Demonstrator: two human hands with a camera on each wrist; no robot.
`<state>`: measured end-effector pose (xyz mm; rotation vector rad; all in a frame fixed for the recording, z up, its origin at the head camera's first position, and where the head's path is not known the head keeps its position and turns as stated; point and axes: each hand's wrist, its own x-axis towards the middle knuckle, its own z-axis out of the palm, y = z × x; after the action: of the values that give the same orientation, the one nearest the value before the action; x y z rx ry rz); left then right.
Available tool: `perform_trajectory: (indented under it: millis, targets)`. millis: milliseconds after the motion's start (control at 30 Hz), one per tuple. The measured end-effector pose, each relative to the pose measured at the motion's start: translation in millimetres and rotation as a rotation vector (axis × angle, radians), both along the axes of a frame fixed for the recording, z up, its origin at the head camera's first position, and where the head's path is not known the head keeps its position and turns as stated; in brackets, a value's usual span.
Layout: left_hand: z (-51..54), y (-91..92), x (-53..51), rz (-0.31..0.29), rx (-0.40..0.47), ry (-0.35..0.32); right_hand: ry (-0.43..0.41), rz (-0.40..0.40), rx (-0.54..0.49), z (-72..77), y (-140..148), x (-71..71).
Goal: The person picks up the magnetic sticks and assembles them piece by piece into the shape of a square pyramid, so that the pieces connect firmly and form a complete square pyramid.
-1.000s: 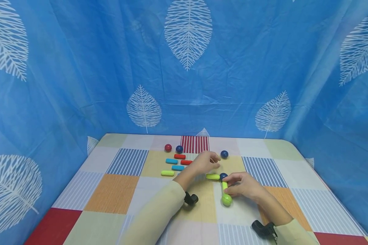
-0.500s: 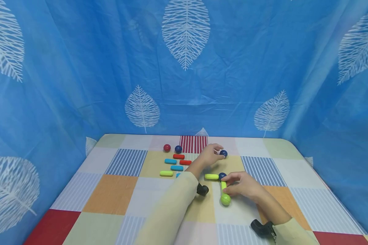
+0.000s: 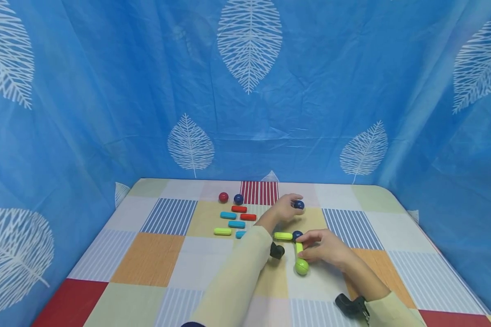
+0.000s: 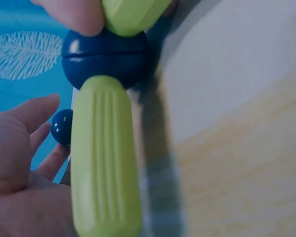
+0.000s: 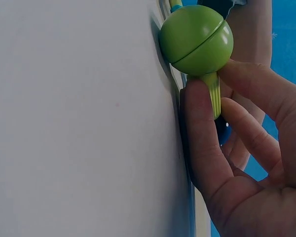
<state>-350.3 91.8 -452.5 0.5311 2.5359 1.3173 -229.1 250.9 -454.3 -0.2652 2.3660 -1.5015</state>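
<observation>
My right hand (image 3: 325, 247) pinches a lime-green building stick (image 3: 299, 247) between thumb and fingers. One end meets a green ball (image 3: 301, 266), the other a dark blue ball (image 3: 297, 236). A second lime stick (image 3: 283, 236) runs left from that blue ball; the joint (image 4: 106, 57) looms close in the left wrist view. Farther back, my left hand (image 3: 285, 208) has its fingers around a loose dark blue ball (image 3: 299, 205). In the left wrist view, a gap shows between one fingertip and this ball (image 4: 62, 127). The right wrist view shows the green ball (image 5: 197, 40) above the pinching fingers.
Left of the hands lie two red sticks (image 3: 248, 217), several light blue sticks (image 3: 236, 224) and a lime stick (image 3: 222, 231). A red ball (image 3: 223, 197) and a dark blue ball (image 3: 238, 199) sit behind them. A blue curtain (image 3: 311, 91) surrounds the patchwork-covered table (image 3: 147, 259).
My left hand has moved right and away from me, its fingers coming around the loose dark blue ball, which stays in place. The right hand keeps its pinch on the lime stick.
</observation>
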Motion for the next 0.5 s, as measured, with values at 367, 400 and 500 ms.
perform_trajectory:
  millis: [367, 400, 500]
  targets:
    - [-3.9, -1.9, -2.4, 0.001, 0.005, 0.008, -0.005, -0.001, -0.007, 0.1, 0.2, -0.4]
    - [-3.9, -2.2, -1.8, 0.007, 0.010, 0.005, -0.005, -0.003, -0.005, 0.1, 0.2, -0.3]
    - [-4.2, -3.3, -0.1, 0.016, 0.010, 0.002, -0.015, -0.005, -0.015, -0.3, 0.3, -0.1]
